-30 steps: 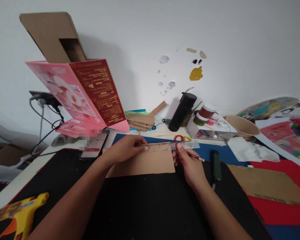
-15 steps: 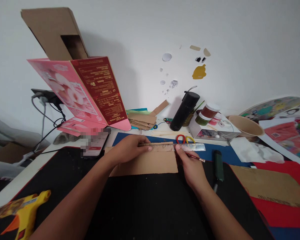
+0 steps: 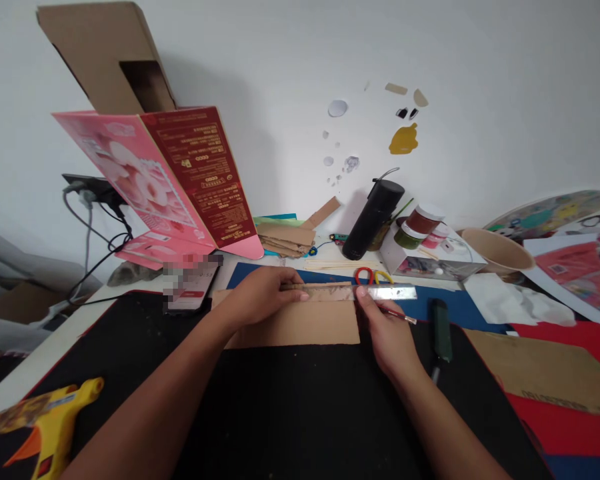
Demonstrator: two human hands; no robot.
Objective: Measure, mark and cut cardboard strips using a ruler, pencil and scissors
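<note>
A brown cardboard sheet (image 3: 300, 323) lies flat on the black mat (image 3: 260, 413) in front of me. A clear plastic ruler (image 3: 387, 292) rests along the sheet's far edge and sticks out to the right. My left hand (image 3: 260, 297) presses down on the ruler and cardboard, fingers curled over them. My right hand (image 3: 387, 327) sits at the sheet's right end, pinching a thin red pencil (image 3: 400, 316), its fingertip touching the ruler.
A green utility knife (image 3: 441, 331) lies right of my right hand. Red and yellow scissors (image 3: 373, 275), a black bottle (image 3: 373, 213), paint jars (image 3: 415, 227) and a paper bowl (image 3: 497, 253) stand behind. A phone (image 3: 190, 287) and pink box (image 3: 155, 180) are left; a yellow glue gun (image 3: 45, 433) near left.
The ruler has slid a little to the right along the cardboard's far edge, with my right hand following. My left hand stays pressed in place.
</note>
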